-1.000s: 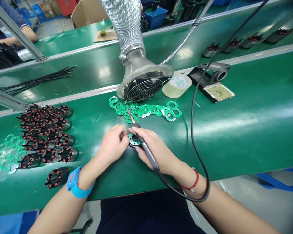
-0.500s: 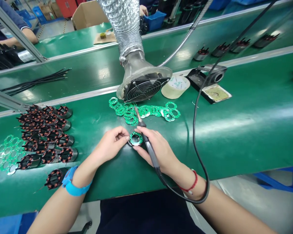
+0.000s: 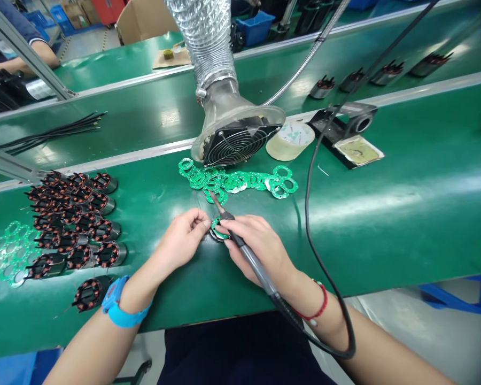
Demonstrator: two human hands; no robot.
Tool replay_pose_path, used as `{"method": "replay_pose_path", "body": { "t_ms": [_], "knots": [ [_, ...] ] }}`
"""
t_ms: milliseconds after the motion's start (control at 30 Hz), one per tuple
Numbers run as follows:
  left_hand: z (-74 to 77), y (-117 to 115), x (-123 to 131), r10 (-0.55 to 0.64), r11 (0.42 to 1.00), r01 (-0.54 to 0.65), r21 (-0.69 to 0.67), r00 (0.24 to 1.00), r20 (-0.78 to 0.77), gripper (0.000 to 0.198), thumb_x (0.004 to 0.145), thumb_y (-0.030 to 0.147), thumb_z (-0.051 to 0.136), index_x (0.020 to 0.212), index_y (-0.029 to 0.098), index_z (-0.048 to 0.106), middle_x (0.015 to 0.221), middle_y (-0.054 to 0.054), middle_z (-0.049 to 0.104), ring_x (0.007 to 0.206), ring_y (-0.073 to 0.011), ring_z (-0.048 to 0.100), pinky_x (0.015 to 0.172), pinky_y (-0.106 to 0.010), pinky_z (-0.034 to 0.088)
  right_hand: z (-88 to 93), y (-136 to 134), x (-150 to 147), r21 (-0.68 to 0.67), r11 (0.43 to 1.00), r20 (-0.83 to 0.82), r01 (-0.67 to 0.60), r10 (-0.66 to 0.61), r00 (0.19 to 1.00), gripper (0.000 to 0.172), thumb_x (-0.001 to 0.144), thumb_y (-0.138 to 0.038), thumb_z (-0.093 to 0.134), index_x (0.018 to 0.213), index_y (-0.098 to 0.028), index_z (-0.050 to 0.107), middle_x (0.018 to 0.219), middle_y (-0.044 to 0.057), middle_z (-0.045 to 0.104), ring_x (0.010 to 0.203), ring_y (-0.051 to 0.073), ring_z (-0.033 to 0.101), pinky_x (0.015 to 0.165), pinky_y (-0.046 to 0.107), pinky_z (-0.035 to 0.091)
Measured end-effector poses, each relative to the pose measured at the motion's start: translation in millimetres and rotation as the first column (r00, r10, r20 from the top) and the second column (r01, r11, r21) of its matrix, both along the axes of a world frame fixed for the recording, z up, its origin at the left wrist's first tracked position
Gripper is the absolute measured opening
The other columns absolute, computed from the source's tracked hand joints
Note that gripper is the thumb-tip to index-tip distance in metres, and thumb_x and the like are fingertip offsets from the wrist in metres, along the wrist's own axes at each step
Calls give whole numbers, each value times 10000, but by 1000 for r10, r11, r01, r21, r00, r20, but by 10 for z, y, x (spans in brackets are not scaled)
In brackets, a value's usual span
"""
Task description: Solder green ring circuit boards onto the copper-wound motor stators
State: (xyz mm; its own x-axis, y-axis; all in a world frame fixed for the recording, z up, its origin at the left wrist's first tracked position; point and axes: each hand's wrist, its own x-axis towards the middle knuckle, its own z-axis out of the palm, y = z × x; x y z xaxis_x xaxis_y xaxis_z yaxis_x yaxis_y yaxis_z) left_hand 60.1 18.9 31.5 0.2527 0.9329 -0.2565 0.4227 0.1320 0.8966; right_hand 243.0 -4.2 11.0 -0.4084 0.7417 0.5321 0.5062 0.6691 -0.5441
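My right hand [image 3: 260, 243] is closed round a soldering iron [image 3: 246, 251], its tip pointing up and left near the loose green ring boards [image 3: 236, 182]. Under the iron, between my hands, a motor part with a green ring board on top [image 3: 219, 229] stands on the bench, partly hidden by my right fingers. My left hand [image 3: 184, 235] is at its left side, thumb and index finger pinched together beside its edge; what they hold, if anything, is too small to make out.
Rows of copper-wound motor parts [image 3: 80, 214] and more ring boards [image 3: 12, 251] stand at the left. A fume hood [image 3: 240, 133] hangs ahead, with a tape roll [image 3: 291, 141] and an iron stand [image 3: 344, 133] to its right. The iron's black cable [image 3: 310, 224] loops over the bench.
The soldering iron has swung left and down, its tip moving from above the ring boards to their lower left. My right fingers now cover more of the motor part. My left hand has barely moved.
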Motion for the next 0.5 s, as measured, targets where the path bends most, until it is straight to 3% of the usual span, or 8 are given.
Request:
{"method": "replay_pose_path", "body": {
  "t_ms": [133,233,400,500],
  "knots": [
    [-3,16,32,38,998,-35,-54,998,53,170,815,321,506,743,167,519,623,40,505,572,-94,480,558,-221,370,30,1,27,-1,1000,-113,28,-28,993,388,872,-103,508,1236,-231,470,969,43,701,894,198,627,836,405,475],
    [3,31,54,77,991,-65,-119,992,97,153,788,303,520,718,170,491,622,40,521,547,-83,487,542,-209,378,23,-33,88,-38,993,-235,111,-117,965,391,888,-142,527,1264,-237,478,926,39,713,859,197,649,790,383,498],
    [-26,40,60,73,993,-66,-102,995,68,124,759,271,514,688,175,480,587,51,500,529,-80,461,523,-207,358,-87,-127,197,-122,981,-451,150,-189,872,222,903,-293,525,1109,-247,595,880,40,688,691,189,662,646,358,540],
    [-60,36,57,74,995,-71,-69,996,45,128,768,274,501,685,180,474,582,55,488,528,-83,449,522,-213,349,-135,-155,214,-146,978,-453,151,-202,869,188,901,-332,526,1031,-237,622,898,47,687,717,201,678,662,370,560]
  ]
}}
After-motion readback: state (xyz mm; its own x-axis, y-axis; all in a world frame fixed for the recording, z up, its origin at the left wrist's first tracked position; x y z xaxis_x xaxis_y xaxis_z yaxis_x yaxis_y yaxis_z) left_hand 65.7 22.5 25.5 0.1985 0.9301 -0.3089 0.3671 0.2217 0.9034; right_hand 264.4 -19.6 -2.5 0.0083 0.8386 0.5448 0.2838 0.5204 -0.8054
